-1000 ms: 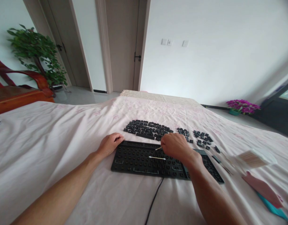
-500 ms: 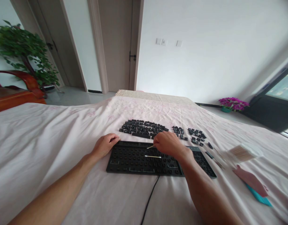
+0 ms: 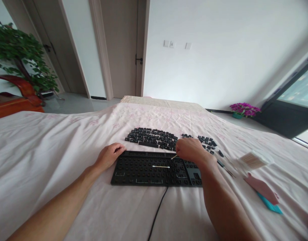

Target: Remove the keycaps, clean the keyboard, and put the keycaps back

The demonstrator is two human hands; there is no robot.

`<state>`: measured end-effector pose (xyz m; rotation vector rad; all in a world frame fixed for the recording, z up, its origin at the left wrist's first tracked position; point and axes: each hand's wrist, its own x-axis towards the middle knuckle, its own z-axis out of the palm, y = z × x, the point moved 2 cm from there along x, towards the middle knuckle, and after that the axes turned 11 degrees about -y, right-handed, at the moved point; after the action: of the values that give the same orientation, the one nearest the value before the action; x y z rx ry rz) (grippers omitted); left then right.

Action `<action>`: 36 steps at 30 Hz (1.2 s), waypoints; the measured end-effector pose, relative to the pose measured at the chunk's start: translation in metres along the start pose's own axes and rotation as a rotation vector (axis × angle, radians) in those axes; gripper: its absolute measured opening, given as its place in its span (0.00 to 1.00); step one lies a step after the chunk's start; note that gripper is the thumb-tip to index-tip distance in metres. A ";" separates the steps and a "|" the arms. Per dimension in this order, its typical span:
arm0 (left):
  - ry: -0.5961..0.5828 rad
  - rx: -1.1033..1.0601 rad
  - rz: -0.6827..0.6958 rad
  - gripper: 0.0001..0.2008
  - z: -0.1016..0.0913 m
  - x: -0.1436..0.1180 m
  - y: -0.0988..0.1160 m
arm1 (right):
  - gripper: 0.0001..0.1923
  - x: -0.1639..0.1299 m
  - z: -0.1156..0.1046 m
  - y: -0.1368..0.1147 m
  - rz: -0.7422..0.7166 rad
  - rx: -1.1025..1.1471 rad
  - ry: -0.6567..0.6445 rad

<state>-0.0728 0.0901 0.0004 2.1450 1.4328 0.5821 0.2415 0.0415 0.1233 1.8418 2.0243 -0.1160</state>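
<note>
A black keyboard point(image 3: 144, 174) with its keycaps taken off lies on the pale bedspread. My left hand point(image 3: 110, 155) is closed at its far left corner, fingers curled against the edge. Over the upper right part of the keyboard, my right hand point(image 3: 190, 149) pinches a cotton swab point(image 3: 174, 156), whose tip points down among the bare key switches. A second cotton swab point(image 3: 161, 166) lies across the middle of the keyboard. Loose black keycaps point(image 3: 154, 136) are spread just beyond it, and my right hand and forearm hide some of them and the keyboard's right end.
To the right lie a thin tool point(image 3: 225, 167), a clear pack of cotton swabs point(image 3: 254, 160) and a pink and blue item point(image 3: 264, 192). A black cable point(image 3: 157, 212) runs from the keyboard toward me. Beyond the bedspread point(image 3: 93, 122) are a door and wall.
My right hand has moved rightward along the upper keyboard with the cotton swab. My left hand stays at the corner. The whole view has shifted slightly.
</note>
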 end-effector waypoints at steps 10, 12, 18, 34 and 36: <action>-0.015 -0.023 -0.004 0.19 0.000 0.000 0.000 | 0.15 0.003 0.001 -0.002 -0.088 0.060 0.013; -0.017 -0.027 -0.013 0.19 0.000 0.000 -0.001 | 0.15 0.005 0.004 -0.002 -0.082 0.062 -0.017; -0.020 -0.028 -0.008 0.19 0.001 0.001 -0.002 | 0.15 0.006 0.006 0.010 -0.022 0.063 -0.052; -0.015 -0.024 -0.013 0.18 0.001 0.000 -0.003 | 0.12 -0.002 0.004 0.051 0.083 0.183 -0.108; -0.016 -0.025 -0.022 0.18 0.002 0.000 -0.004 | 0.11 -0.001 0.005 0.053 -0.054 0.335 -0.162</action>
<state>-0.0744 0.0916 -0.0034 2.1077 1.4317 0.5703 0.2941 0.0453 0.1302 1.8960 2.0349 -0.6335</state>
